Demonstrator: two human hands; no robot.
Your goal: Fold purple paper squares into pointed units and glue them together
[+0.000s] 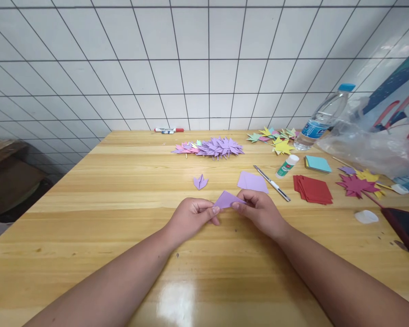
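Observation:
A purple sheet of paper [226,200], folded into a triangle, is held between my two hands just above the table. My left hand [194,215] pinches its left corner between thumb and fingers. At the right corner, my right hand [259,208] grips it the same way. Beyond my hands lies a small folded purple paper piece [201,182] with pointed tips. Several flat purple paper squares [252,181] rest just behind my right hand, and a utility knife [271,183] lies slantwise beside them.
Purple paper leaves [221,147] are heaped at the back of the wooden table [98,218]. A glue stick [287,166], red paper squares [312,189], blue paper [318,164] and a water bottle [322,120] stand or lie right. Markers [169,130] lie by the tiled wall.

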